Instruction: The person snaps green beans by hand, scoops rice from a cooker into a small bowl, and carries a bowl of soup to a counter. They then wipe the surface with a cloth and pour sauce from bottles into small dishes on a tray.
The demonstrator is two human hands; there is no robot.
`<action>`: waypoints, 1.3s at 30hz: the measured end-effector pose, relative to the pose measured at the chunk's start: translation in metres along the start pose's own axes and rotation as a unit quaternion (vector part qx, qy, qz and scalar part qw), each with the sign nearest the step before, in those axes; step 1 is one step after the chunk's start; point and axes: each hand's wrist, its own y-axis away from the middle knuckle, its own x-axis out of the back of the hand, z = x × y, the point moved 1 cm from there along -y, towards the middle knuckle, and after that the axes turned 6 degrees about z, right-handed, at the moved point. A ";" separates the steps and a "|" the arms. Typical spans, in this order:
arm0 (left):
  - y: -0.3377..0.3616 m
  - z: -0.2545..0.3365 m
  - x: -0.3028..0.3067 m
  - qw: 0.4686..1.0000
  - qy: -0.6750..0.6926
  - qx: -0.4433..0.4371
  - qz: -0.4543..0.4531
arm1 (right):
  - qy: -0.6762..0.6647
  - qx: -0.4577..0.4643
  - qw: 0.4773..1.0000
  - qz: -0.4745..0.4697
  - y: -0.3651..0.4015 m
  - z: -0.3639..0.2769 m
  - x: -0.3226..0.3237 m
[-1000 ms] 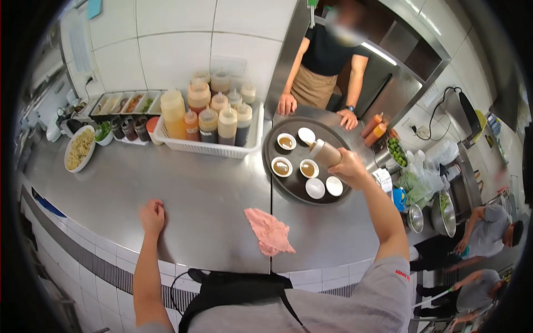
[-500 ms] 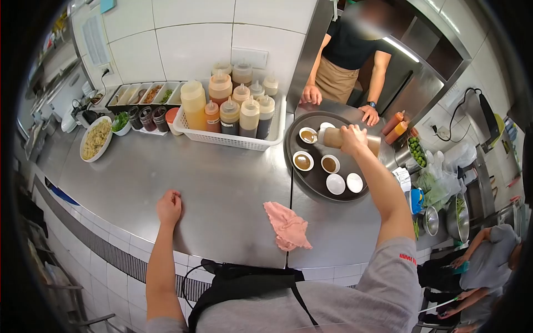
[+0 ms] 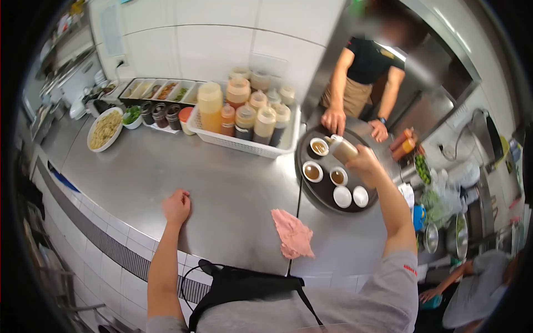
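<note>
My right hand [image 3: 365,162] grips a squeeze bottle [image 3: 343,150] of brown sauce, tilted with its nozzle end toward the far left of a round dark tray [image 3: 327,202]. Near the nozzle stands a small white sauce cup [image 3: 319,146] holding brown sauce. Two more cups of sauce, a left one [image 3: 312,172] and a middle one [image 3: 338,176], sit closer to me. Two white cups, one [image 3: 342,196] beside the other [image 3: 361,196], show no sauce. My left hand [image 3: 177,206] rests on the steel counter as a loose fist, with nothing visible in it.
A pink cloth [image 3: 293,234] lies before the tray. Behind the counter [image 3: 233,191], a white basket [image 3: 244,146] holds several squeeze bottles. A noodle-like dish [image 3: 105,130] stands left. Across the tray, a co-worker's hand [image 3: 334,120] reaches to the rim. Bowls and bags crowd the right.
The view has shifted, so the counter appears farther right and lower. The bottle has swung to a steeper slant, nozzle away from me. The co-worker's hand has moved onto the tray's far edge.
</note>
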 end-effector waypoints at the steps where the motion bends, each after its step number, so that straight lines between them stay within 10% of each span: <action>1: -0.001 0.003 0.001 1.000 -0.009 -0.002 -0.005 | -0.058 0.018 0.998 0.007 -0.012 0.012 -0.008; 6: -0.002 -0.003 -0.002 0.999 -0.008 0.026 -0.016 | -0.551 0.157 0.819 0.034 -0.041 -0.096 0.022; 14: -0.002 -0.009 -0.001 1.000 -0.006 -0.008 -0.010 | -0.643 0.290 0.674 0.218 -0.124 -0.370 0.073; 18: -0.003 -0.008 0.000 1.000 0.014 -0.013 -0.005 | -0.575 0.301 0.709 0.276 -0.145 -0.436 0.024; 25: -0.005 -0.008 0.000 0.999 0.012 -0.029 -0.010 | -0.290 0.132 0.942 0.105 -0.163 -0.450 -0.049; 29: -0.004 -0.007 0.001 0.999 -0.003 -0.030 -0.018 | -0.183 0.138 0.973 0.041 -0.167 -0.440 -0.056; 31: -0.005 -0.006 0.001 0.999 0.010 -0.030 -0.010 | -0.104 0.167 0.969 -0.146 -0.179 -0.438 -0.047; 35: -0.005 -0.002 0.001 0.999 0.011 -0.003 -0.034 | -0.196 0.202 0.959 -0.022 -0.214 -0.406 -0.006; 37: -0.006 -0.002 0.000 1.000 0.015 0.001 -0.026 | 0.116 0.222 0.963 -0.098 -0.228 -0.390 -0.011; 39: -0.005 -0.003 -0.002 0.999 0.011 0.005 -0.033 | 0.113 0.189 0.973 -0.073 -0.222 -0.379 -0.031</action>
